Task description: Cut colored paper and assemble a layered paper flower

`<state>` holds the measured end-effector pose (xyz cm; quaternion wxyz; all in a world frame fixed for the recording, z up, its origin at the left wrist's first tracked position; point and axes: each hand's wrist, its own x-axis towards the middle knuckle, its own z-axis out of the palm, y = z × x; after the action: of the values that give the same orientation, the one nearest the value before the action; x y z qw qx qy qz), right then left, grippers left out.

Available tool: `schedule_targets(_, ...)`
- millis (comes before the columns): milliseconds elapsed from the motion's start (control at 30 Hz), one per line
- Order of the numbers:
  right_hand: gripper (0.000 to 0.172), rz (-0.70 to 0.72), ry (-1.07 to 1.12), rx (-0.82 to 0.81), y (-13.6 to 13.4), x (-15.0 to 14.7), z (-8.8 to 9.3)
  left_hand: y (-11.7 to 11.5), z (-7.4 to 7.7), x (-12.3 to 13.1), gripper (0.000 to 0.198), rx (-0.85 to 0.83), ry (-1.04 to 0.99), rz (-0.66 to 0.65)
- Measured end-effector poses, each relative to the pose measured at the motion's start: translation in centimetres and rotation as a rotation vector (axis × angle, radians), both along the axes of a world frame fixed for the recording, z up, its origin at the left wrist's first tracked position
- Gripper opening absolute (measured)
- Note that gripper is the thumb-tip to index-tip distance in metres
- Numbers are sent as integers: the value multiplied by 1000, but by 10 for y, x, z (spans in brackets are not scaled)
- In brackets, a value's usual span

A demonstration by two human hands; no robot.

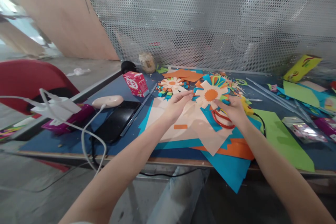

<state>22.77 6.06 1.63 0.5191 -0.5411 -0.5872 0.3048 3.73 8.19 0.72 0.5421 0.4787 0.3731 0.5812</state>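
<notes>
A layered paper flower (201, 94) with cream, blue, orange and green petals and an orange scalloped centre is held up over the table. My right hand (233, 109) grips its lower right side, thumb on the front petals. At its left edge, the fingers of my left hand (180, 104) are pinched together on a petal tip. Just under my right hand are the red handles of scissors (223, 119); their blades are hidden. A second paper flower (172, 83) lies behind my left hand. Cream paper sheets (162, 112) and a small orange strip (180, 126) lie below.
On the left are a black phone (118, 120), a pink box (135, 84), a white charger with cables (56, 107) and a jar (147, 63). To the right lie a yellow glue gun (246, 106), green paper (283, 140), clear sticks (273, 94) and a yellow box (301, 68).
</notes>
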Motion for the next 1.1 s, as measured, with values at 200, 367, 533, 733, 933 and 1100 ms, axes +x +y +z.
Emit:
schedule_targets(200, 22, -27, -21, -11, 2, 3, -3, 0, 1, -3, 19, -17, 57, -9)
schedule_targets(367, 25, -23, -28, 10, 4, 5, -6, 2, 5, -5, 32, 13, 46, 44)
schedule_targets(533, 26, -32, -64, 17, 6, 7, -11, 5, 2, -6, 42, 25, 92, 66)
schedule_targets(733, 33, -11, -133, -11, 8, 8, -16, 4, -2, -8, 46, 87, 93, 6)
schedule_targets(933, 33, -38, -192, 24, 9, 9, -17, 4, -2, -9, 45, 87, 63, -7)
schedule_targets(1100, 35, -69, -219, 13, 10, 10, -18, 6, -4, -9, 44, 82, 68, 32)
